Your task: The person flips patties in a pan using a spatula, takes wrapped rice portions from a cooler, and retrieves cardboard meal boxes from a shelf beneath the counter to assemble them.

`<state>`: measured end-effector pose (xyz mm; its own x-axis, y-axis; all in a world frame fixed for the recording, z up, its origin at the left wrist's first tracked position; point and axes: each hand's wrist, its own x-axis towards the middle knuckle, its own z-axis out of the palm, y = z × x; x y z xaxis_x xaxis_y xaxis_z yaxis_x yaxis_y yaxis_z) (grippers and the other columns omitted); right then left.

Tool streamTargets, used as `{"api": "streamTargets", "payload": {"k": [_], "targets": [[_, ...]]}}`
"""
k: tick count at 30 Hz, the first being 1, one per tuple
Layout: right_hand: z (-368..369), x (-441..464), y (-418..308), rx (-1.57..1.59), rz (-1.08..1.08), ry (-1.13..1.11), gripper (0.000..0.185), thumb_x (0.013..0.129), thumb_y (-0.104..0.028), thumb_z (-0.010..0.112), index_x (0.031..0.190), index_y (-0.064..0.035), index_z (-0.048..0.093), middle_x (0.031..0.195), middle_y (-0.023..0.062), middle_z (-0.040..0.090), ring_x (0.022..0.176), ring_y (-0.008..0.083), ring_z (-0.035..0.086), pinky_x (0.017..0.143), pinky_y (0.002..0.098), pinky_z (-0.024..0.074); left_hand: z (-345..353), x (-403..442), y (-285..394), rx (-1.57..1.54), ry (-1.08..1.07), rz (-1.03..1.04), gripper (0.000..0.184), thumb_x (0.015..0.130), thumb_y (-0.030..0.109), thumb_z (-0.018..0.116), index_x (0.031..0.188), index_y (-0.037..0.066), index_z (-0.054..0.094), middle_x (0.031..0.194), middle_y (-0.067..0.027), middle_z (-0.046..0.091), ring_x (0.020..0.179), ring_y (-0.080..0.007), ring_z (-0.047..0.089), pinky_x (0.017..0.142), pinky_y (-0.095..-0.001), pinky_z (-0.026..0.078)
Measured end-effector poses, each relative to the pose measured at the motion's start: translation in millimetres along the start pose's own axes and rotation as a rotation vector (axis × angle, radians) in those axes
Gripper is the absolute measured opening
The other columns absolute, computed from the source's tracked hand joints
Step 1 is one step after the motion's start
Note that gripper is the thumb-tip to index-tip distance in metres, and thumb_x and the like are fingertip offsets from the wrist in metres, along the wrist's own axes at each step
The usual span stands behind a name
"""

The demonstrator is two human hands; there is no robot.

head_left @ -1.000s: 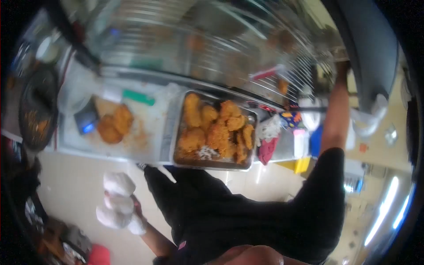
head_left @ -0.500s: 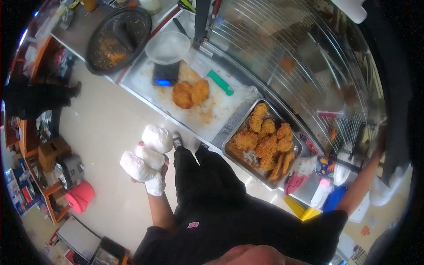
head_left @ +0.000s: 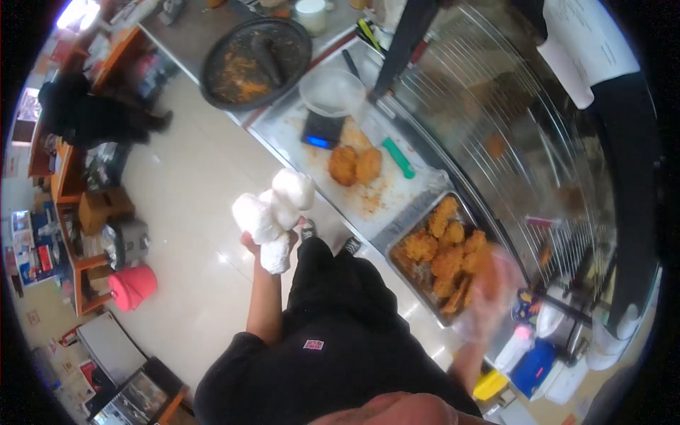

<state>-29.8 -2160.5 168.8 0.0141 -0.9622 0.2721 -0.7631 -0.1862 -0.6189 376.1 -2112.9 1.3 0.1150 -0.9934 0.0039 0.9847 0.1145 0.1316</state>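
My left hand (head_left: 249, 242) is held out over the floor, its fingers curled round several white wrapped bundles (head_left: 275, 205). They are rounded, and their contents are hidden. My right hand (head_left: 494, 280), in what looks like a clear plastic glove, is over the right edge of a metal tray (head_left: 398, 268) of breaded fried pieces (head_left: 446, 262). It is smeared by motion, so I cannot make out its fingers or anything in them. Two more fried pieces (head_left: 354, 166) lie on the white cutting board (head_left: 386, 198), near a green-handled knife (head_left: 398, 157).
A black scale (head_left: 319, 129) with a lit display stands on the board, with a clear plastic bowl (head_left: 332, 92) beside it. A large dark mortar (head_left: 234, 78) with a pestle sits farther left. A glass case with wire racks (head_left: 489, 92) borders the counter. Another person (head_left: 92, 110) stands at the far left.
My right hand has come in from the far right to the tray and now shows a clear covering. The view has shifted, and my left hand still carries the white bundles.
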Motion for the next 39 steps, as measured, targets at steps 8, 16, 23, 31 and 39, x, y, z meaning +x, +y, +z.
{"api": "streamTargets", "payload": {"k": [8,16,23,31,39], "targets": [[226,76,-12,-0.130,-0.286,-0.096,0.063,0.067,0.000,0.068,0.127,-0.0166,0.058,0.127,0.0124,0.048,0.114,0.0369,0.051,0.095,0.0442,0.0444,6,58,116,0.318,0.086,0.243,0.092,0.073,0.049,0.068,0.142,0.003,0.029,0.127,-0.0293,0.044,0.104,-0.0522,0.056,0.050,-0.0410,0.059],[318,125,-23,-0.283,-0.087,-0.422,0.084,0.068,-0.007,0.066,0.145,-0.0249,0.040,0.156,0.0173,0.019,0.139,0.0469,0.020,0.114,0.0556,0.0167,-37,272,354,0.968,0.282,0.273,0.068,0.090,0.050,0.049,0.134,-0.002,0.045,0.115,-0.0161,0.063,0.094,-0.0227,0.065,0.077,-0.0302,0.053],[307,134,-83,-0.263,0.145,-0.414,0.081,0.068,0.001,0.060,0.144,-0.0201,0.042,0.157,0.0199,0.017,0.141,0.0443,0.023,0.113,0.0497,0.0256,-127,489,518,1.130,0.334,0.158,0.057,0.094,0.044,0.050,0.129,0.000,0.049,0.106,-0.0144,0.065,0.082,-0.0214,0.066,0.072,-0.0324,0.056],[296,105,-118,-0.293,0.363,-0.118,0.059,0.078,0.004,0.058,0.134,-0.0128,0.051,0.141,0.0162,0.046,0.132,0.0351,0.041,0.108,0.0411,0.0354,-221,605,531,1.661,0.586,0.700,0.076,0.082,0.038,0.073,0.131,-0.010,0.039,0.130,-0.0267,0.047,0.123,-0.0321,0.046,0.104,-0.0441,0.037],[317,14,-70,-0.005,0.610,0.190,0.041,0.086,-0.003,0.057,0.127,-0.0087,0.055,0.126,0.0143,0.057,0.110,0.0266,0.058,0.093,0.0341,0.0476,-269,582,566,2.410,0.803,0.490,0.120,0.061,0.070,0.075,0.140,-0.009,0.029,0.137,-0.0290,0.043,0.129,-0.0413,0.041,0.107,-0.0476,0.035]]}}
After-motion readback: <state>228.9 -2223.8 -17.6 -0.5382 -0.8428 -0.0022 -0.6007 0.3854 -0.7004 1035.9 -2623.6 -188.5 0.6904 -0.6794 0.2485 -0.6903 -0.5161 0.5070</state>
